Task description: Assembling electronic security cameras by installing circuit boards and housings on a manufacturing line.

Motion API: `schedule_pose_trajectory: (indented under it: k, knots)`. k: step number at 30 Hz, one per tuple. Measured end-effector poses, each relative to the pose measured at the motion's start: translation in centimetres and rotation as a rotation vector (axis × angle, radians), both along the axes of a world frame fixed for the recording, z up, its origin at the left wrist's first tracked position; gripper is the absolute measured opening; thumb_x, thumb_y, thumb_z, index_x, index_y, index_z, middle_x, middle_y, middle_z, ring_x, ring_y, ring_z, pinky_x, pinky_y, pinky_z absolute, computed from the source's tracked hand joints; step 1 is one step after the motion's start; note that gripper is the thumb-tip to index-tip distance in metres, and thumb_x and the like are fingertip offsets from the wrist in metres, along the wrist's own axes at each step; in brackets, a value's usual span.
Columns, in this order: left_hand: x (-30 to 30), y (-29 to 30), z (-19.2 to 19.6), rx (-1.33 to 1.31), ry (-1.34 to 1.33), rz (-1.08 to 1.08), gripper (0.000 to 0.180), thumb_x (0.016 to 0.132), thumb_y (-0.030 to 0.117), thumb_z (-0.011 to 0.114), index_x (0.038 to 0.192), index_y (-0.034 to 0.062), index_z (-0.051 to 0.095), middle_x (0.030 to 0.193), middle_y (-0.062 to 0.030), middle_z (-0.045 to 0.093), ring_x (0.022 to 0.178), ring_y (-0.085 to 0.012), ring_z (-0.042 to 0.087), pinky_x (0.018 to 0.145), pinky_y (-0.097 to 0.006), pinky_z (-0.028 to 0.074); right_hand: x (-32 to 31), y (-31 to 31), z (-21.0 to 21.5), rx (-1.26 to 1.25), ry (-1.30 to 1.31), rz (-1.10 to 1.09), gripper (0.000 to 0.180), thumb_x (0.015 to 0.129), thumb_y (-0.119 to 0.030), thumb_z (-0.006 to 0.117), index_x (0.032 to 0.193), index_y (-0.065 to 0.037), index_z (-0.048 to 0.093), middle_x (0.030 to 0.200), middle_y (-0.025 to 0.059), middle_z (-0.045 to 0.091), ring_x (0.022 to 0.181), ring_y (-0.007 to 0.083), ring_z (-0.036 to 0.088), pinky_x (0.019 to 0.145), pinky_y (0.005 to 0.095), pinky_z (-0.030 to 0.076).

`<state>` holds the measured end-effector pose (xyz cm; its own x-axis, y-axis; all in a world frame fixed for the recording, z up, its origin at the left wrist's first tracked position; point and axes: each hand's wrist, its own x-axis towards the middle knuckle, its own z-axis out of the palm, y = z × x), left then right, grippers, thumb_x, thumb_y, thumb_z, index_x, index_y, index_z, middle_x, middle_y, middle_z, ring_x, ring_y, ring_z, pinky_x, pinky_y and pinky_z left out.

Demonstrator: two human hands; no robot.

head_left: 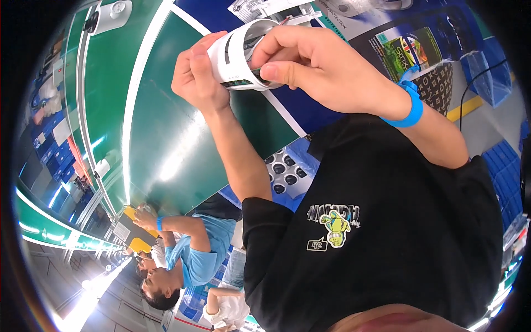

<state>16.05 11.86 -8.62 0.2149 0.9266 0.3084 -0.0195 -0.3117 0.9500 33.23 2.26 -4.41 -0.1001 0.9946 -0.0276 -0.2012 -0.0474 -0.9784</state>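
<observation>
A white cylindrical housing (231, 58) with a dark slot in its side is held up above the work table. My left hand (200, 73) is closed round its left end, thumb and fingers against the outer wall. At the open right end, my right hand (312, 65) is closed, its thumb at the rim and its bent fingers reaching into the opening. Any small part between those fingers is hidden. Along the lower edge of the housing a strip of green, circuit-board-like material shows. A blue band (412, 105) circles my right wrist.
Below the housing lies a green table mat (166, 122) beside a dark blue printed mat (290, 105). Dark round parts fill a tray (285, 171) near my left elbow. A white camera-like device (113, 16) stands far left. A co-worker in a blue shirt (207, 249) holds a yellow-and-grey object (135, 231).
</observation>
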Motion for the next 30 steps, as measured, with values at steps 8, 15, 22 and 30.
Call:
schedule_pose_trajectory:
  k: [8, 15, 22, 30]
  knots:
    - [0.8, -0.1, 0.7, 0.005, 0.132, 0.079, 0.051, 0.093, 0.032, 0.046, 0.09, -0.0154, 0.064, 0.087, -0.0221, 0.067, 0.073, -0.0253, 0.064, 0.068, -0.032, 0.053, 0.0, 0.6, -0.2, -0.073, 0.054, 0.02, 0.013, 0.087, -0.009, 0.061, 0.094, 0.002, 0.061, 0.08, 0.0105, 0.067, 0.074, 0.0134, 0.064, 0.067, 0.0253, 0.049]
    - [0.7, 0.0, 0.7, -0.04, 0.077, 0.05, 0.05, 0.095, 0.034, 0.045, 0.085, -0.0119, 0.063, 0.087, -0.0241, 0.067, 0.077, -0.0268, 0.065, 0.073, -0.034, 0.052, 0.0, 1.1, -0.5, -0.169, 0.11, 0.003, 0.018, 0.083, -0.014, 0.069, 0.091, 0.0, 0.062, 0.076, 0.0077, 0.068, 0.068, 0.0108, 0.062, 0.065, 0.0247, 0.048]
    - [0.7, -0.2, 0.2, -0.099, -0.009, 0.099, 0.067, 0.098, 0.045, 0.027, 0.086, -0.0112, 0.062, 0.089, -0.0269, 0.066, 0.083, -0.0326, 0.064, 0.077, -0.04, 0.052, 0.7, 1.2, -0.7, -0.243, 0.152, 0.03, 0.02, 0.077, -0.017, 0.077, 0.087, 0.0, 0.07, 0.074, 0.0056, 0.067, 0.062, 0.0085, 0.061, 0.054, 0.0211, 0.05]
    - [0.9, 0.0, 0.5, -0.022, 0.074, 0.085, 0.068, 0.099, 0.045, 0.026, 0.086, -0.0113, 0.062, 0.088, -0.0271, 0.066, 0.08, -0.032, 0.064, 0.075, -0.039, 0.053, 0.9, 1.2, -0.1, -0.238, 0.144, 0.079, 0.016, 0.082, -0.011, 0.071, 0.091, 0.001, 0.07, 0.081, 0.0075, 0.067, 0.069, 0.0107, 0.062, 0.057, 0.0225, 0.053]
